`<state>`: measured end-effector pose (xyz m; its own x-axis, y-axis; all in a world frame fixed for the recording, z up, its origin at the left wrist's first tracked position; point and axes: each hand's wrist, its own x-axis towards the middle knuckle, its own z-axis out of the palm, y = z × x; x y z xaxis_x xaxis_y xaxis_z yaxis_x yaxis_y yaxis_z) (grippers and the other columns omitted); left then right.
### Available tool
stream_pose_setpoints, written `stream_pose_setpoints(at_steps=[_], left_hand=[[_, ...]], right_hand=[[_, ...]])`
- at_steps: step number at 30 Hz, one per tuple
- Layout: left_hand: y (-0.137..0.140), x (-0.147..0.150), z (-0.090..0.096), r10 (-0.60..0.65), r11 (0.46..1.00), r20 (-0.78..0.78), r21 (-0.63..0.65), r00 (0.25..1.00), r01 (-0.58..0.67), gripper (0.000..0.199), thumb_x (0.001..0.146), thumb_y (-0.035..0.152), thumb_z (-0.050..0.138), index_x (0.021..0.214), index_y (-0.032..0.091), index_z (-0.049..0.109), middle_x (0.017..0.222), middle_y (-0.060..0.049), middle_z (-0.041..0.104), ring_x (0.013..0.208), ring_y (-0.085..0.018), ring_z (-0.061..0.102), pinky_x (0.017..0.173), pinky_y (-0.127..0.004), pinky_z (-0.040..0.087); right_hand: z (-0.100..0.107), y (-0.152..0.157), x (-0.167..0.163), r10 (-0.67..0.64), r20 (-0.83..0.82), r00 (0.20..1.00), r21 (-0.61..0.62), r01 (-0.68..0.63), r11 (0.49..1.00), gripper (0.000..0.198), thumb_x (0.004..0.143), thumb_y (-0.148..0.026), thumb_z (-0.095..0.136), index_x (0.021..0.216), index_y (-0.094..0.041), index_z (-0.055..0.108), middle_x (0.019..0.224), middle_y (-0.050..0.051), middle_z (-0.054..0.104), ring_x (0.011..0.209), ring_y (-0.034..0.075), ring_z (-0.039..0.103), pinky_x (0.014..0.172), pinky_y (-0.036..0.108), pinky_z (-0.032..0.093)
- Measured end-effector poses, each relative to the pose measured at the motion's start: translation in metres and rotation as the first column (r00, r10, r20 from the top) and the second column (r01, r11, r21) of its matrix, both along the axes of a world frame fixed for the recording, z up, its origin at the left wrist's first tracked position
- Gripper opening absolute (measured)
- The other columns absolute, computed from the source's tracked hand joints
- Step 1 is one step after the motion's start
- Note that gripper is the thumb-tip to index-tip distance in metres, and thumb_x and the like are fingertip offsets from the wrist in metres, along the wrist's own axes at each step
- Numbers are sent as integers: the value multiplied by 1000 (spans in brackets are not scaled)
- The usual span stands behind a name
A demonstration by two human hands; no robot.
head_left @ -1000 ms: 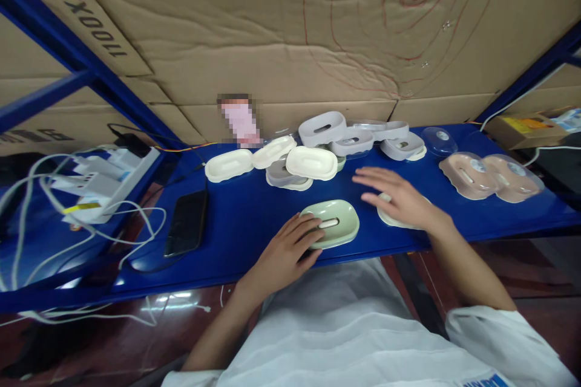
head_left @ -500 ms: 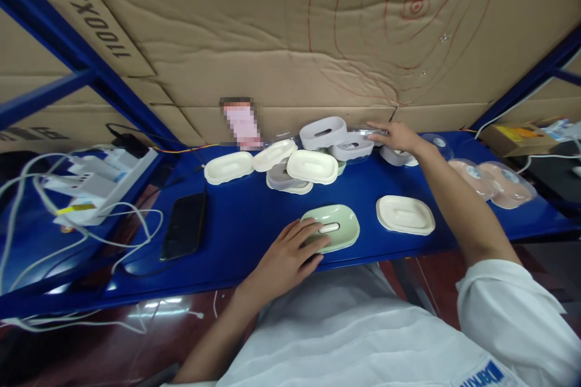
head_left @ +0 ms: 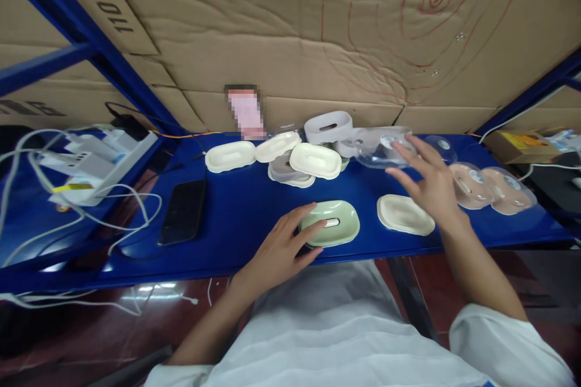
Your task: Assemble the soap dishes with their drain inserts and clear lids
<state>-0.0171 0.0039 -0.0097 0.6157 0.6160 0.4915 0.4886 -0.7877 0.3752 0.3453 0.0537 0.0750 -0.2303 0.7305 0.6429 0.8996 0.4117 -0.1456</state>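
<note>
My left hand [head_left: 284, 248] rests on the left rim of a pale green soap dish [head_left: 333, 223] near the front edge of the blue shelf [head_left: 245, 217]. My right hand [head_left: 426, 184] is raised above the shelf and holds a clear plastic lid [head_left: 379, 148] by its right end. Just below that hand lies a cream tray [head_left: 402, 214]. Behind, a cluster of cream and grey soap dishes [head_left: 313, 160] stands against the cardboard wall.
Two pink dishes with clear lids [head_left: 492, 187] sit at the right, with another clear lid [head_left: 440, 145] behind them. A black phone [head_left: 184, 211] lies at the left. A white power strip with cables [head_left: 91, 163] fills the far left. A cardboard box [head_left: 517, 142] stands at the right edge.
My right hand left the cream tray, reached back to the pile, and has come forward and up with a clear lid in it. My left hand stayed on the green dish.
</note>
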Motion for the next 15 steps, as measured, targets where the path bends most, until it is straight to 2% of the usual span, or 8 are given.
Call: stream_pose_setpoints(at_steps=[4, 8, 11, 15], left_hand=[[-1, -1, -1, 47, 998, 20, -49, 999, -46, 67, 102, 35, 72, 163, 32, 41, 170, -16, 40, 154, -35, 48, 123, -55, 51], [-1, -1, -3, 61, 995, 52, -84, 997, -56, 78, 102, 37, 73, 168, 33, 33, 173, -17, 34, 156, -36, 46, 124, -55, 50], [0, -2, -5, 56, 991, 56, -127, 997, -48, 80, 102, 37, 72, 169, 36, 28, 176, -15, 31, 158, -35, 45, 124, -54, 50], [2, -2, -9, 51, 987, 61, -155, 997, -41, 74, 103, 37, 71, 167, 35, 33, 173, -14, 38, 157, -33, 47, 125, -53, 50]], right_hand=[[-34, -50, -37, 144, -81, 986, -79, -150, 985, 63, 104, -40, 70, 164, -39, 50, 166, 8, 52, 149, 35, 56, 124, 56, 48], [-65, -66, -61, 243, -91, 966, -180, -256, 950, 67, 105, -39, 68, 167, -41, 44, 166, 7, 52, 149, 35, 55, 122, 57, 50], [-75, -68, -69, 261, -69, 963, -237, -270, 933, 64, 105, -42, 67, 165, -42, 47, 167, 6, 51, 150, 35, 54, 121, 57, 51], [-78, -70, -75, 280, -40, 959, -252, -281, 926, 67, 104, -44, 69, 166, -41, 45, 169, 7, 49, 150, 35, 52, 121, 59, 50]])
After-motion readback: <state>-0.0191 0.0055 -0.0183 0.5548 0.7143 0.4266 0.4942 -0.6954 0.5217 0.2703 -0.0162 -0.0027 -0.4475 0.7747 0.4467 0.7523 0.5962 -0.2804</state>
